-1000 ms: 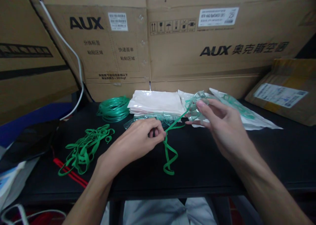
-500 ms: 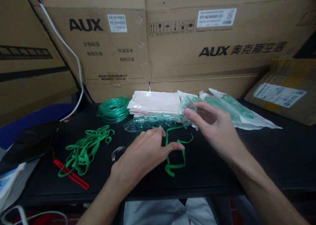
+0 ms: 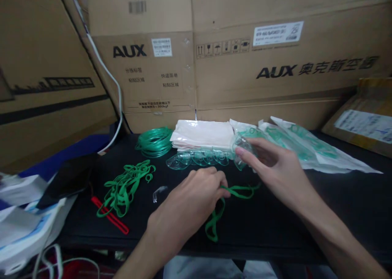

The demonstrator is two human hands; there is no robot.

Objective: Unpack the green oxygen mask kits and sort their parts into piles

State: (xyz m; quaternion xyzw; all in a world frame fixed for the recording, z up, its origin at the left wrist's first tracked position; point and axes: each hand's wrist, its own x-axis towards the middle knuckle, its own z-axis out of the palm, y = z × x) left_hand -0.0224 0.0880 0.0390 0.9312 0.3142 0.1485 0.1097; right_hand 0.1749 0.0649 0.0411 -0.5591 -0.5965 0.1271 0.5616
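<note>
My right hand [image 3: 278, 164] holds a clear, green-tinted plastic face mask [image 3: 240, 161] between thumb and fingers, above the dark table. Below and left of it, my left hand [image 3: 191, 199] is closed with thumb and fingertips pinching a green elastic strap [image 3: 243, 192]. One loop of this strap trails right toward my right wrist; another hangs toward the table's front. Just behind my left hand lies a row of several similar clear masks [image 3: 196, 158]. Small clear bent strips [image 3: 158, 193] lie to the left of it.
A pile of green straps [image 3: 128, 187] and a red strip [image 3: 110, 217] lie on the left. Behind are coiled green tubing [image 3: 154, 142], a stack of white pouches [image 3: 203, 133] and filled packets [image 3: 318, 150]. Large cardboard boxes [image 3: 226, 75] stand at the back; a smaller carton [image 3: 367, 103] is at right.
My left hand has closed on the green strap and lifted part of it from the table. My right hand still holds the mask. The camera view has shifted, moving the scene rightward.
</note>
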